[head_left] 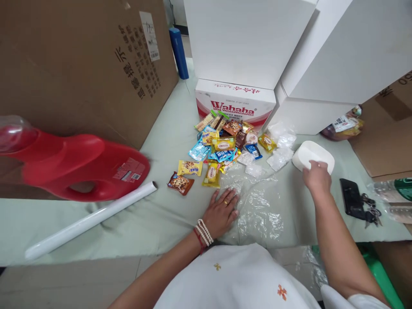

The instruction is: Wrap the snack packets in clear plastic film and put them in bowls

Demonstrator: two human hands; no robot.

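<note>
My left hand [222, 213] lies flat with fingers spread, its fingertips on the edge of a clear plastic bag [262, 210] spread on the table. My right hand [317, 177] has its fingers bent over the near rim of a white oval container [301, 156], which stands on the table; the fingertips are partly hidden. Beyond my left hand is a heap of wrapped snacks [223, 143] in yellow, blue and brown packets. A brown cookie packet [180, 183] and a yellow packet [189, 168] lie at its left. Crumpled clear wrappers [280, 159] sit between the heap and the container.
A red detergent jug [106, 154] and a white roll [93, 219] lie at the left, before a large cardboard box [96, 56]. A Wahaha carton [234, 101] and white boxes [247, 38] stand behind. A phone [352, 195], keys [371, 210] and bottles [388, 192] are at the right.
</note>
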